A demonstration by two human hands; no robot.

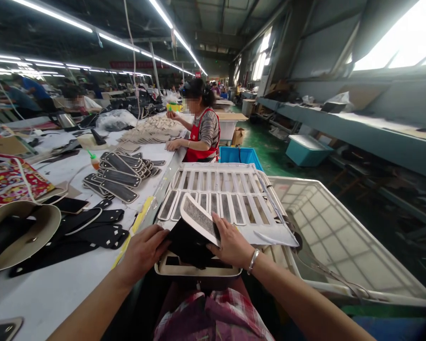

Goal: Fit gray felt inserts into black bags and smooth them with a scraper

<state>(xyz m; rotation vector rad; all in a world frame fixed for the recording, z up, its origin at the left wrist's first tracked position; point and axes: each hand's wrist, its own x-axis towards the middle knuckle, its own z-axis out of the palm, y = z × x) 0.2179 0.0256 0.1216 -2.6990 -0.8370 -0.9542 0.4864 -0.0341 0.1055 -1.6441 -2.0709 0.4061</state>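
Note:
My left hand [142, 253] pinches the left edge of a black flexible piece [186, 244] in front of my lap. My right hand [232, 241], with a bracelet at its wrist, grips the right side of a white-edged grey strip [200, 220]. That strip stands tilted against the black piece; whether the two are joined I cannot tell. Below them is a cream shallow tray [199, 271], partly covered by the black piece. Just beyond my hands lies a white slotted rack [230, 182], with several white-bordered grey strips [168, 205] in a row on it.
On the white table [67, 289] at left lie black pieces with metal studs [92, 227], a phone [69, 204], a pile of dark strips [119, 177] and a glue bottle [94, 161]. A co-worker in a red apron [204, 135] sits ahead. Right stands a large white crate [315, 222].

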